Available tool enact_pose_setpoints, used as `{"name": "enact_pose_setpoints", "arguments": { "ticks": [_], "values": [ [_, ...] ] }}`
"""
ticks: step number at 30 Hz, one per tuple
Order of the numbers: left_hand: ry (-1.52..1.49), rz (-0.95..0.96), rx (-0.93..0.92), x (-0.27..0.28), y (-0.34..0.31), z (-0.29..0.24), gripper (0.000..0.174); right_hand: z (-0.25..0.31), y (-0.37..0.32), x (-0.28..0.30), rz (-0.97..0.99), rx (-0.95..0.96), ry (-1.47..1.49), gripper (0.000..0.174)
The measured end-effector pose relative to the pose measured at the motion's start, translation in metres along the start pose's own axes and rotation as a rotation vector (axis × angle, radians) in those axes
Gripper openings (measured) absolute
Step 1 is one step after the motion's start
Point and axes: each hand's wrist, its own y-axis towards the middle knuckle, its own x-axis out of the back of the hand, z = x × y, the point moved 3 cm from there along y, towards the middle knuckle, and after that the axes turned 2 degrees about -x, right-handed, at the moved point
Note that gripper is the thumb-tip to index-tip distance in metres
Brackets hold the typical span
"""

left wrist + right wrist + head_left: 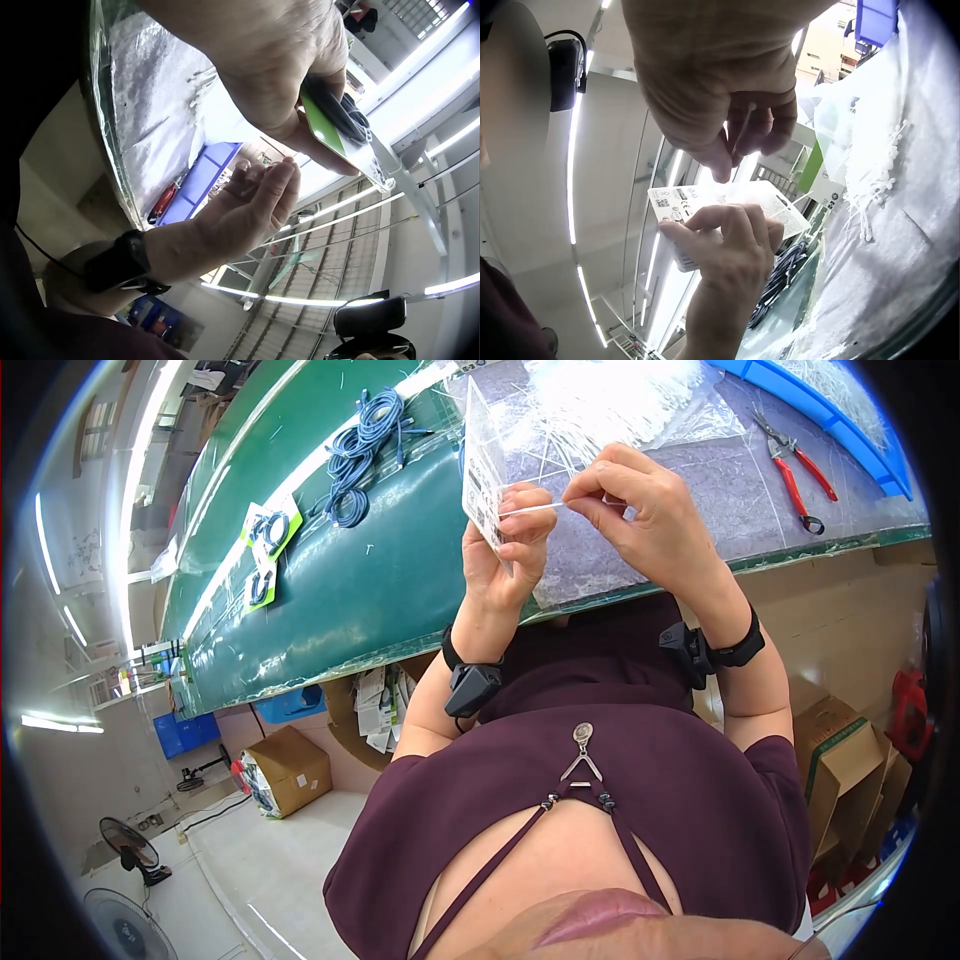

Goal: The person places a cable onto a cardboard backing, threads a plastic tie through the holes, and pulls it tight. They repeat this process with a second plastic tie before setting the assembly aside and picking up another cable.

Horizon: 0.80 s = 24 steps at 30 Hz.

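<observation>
The left hand grips a printed card, held upright over the table's front edge. In the left wrist view a dark coiled cable lies against the card's green and white face. The right hand pinches a thin white plastic strip between thumb and fingertips, just right of the left hand; the strip reaches toward the card. In the right wrist view, the card's printed back shows behind the left fingers.
Blue coiled cables and green-edged carded cables lie on the green table at the left. A pile of white strips sits behind the hands. Red-handled cutters and a blue tray are at the right.
</observation>
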Motion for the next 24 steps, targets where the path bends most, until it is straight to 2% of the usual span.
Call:
{"name": "enact_pose_setpoints", "arguments": {
  "ticks": [4, 7, 12, 15, 20, 23, 24],
  "values": [
    [0.023, 0.019, 0.021, 0.002, 0.000, -0.002, 0.008, 0.004, 0.002, -0.004, 0.004, 0.012, 0.001, 0.009],
    [0.146, -0.040, -0.038, 0.004, 0.001, -0.005, 0.011, 0.007, 0.004, -0.004, 0.033, 0.037, -0.012, 0.008],
    [0.194, 0.038, -0.021, -0.007, 0.005, -0.010, 0.014, -0.002, 0.007, -0.001, 0.021, -0.047, -0.014, 0.008],
    [0.205, -0.078, 0.023, -0.008, 0.002, -0.005, 0.013, -0.008, 0.006, -0.001, 0.013, -0.086, -0.002, 0.008],
    [0.188, -0.122, 0.042, 0.004, -0.004, -0.014, 0.018, -0.003, 0.008, -0.006, 0.040, -0.063, -0.007, 0.007],
    [0.409, -0.217, -0.049, 0.011, -0.008, -0.022, 0.033, 0.004, 0.010, -0.010, 0.033, -0.032, 0.044, 0.007],
    [0.398, -0.206, -0.052, 0.012, -0.007, -0.021, 0.033, 0.006, 0.010, -0.011, 0.049, -0.022, 0.012, 0.011]
  ]
}}
